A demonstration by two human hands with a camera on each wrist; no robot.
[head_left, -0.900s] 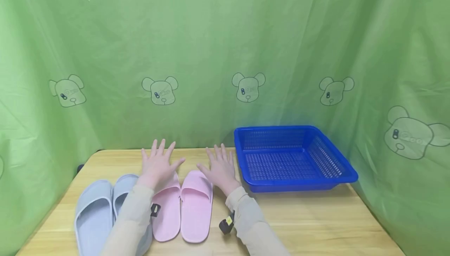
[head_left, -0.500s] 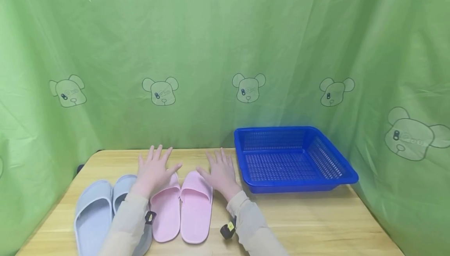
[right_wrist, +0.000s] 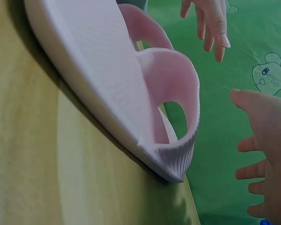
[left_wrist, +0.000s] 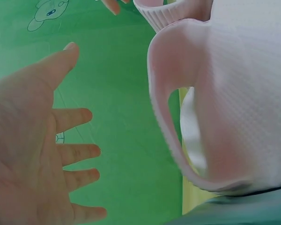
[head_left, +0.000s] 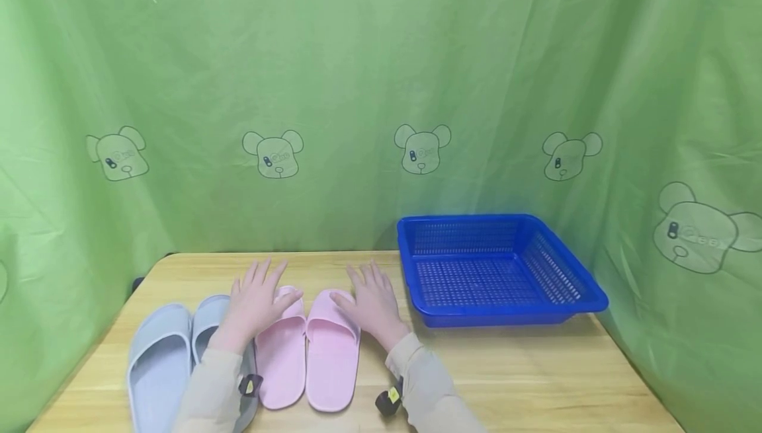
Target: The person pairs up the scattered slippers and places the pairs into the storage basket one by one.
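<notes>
Side by side on the wooden table lie two pink slippers, the left pink slipper [head_left: 281,367] and the right pink slipper [head_left: 331,370], toes pointing away. My left hand [head_left: 253,307] hovers near the left one's toe, fingers spread and palm down, partly covering the grey-blue slipper beside it. Over the toe of the right one reaches the thumb of my right hand [head_left: 376,304], its fingers also straight. Both wrist views show the palms holding nothing: the left hand [left_wrist: 28,154] apart from the pink strap [left_wrist: 178,51], the right hand [right_wrist: 271,154] apart from the ribbed strap [right_wrist: 178,150].
A pair of larger grey-blue slippers [head_left: 159,380] lies at the left, partly under my left sleeve [head_left: 211,387]. On the right side of the table [head_left: 506,380] stands a blue perforated basket [head_left: 494,318]. A green curtain [head_left: 357,89] with bear faces hangs behind and around.
Both hands have drawn back a little toward me, the left one also slightly leftward. The slippers and the basket have stayed where they were.
</notes>
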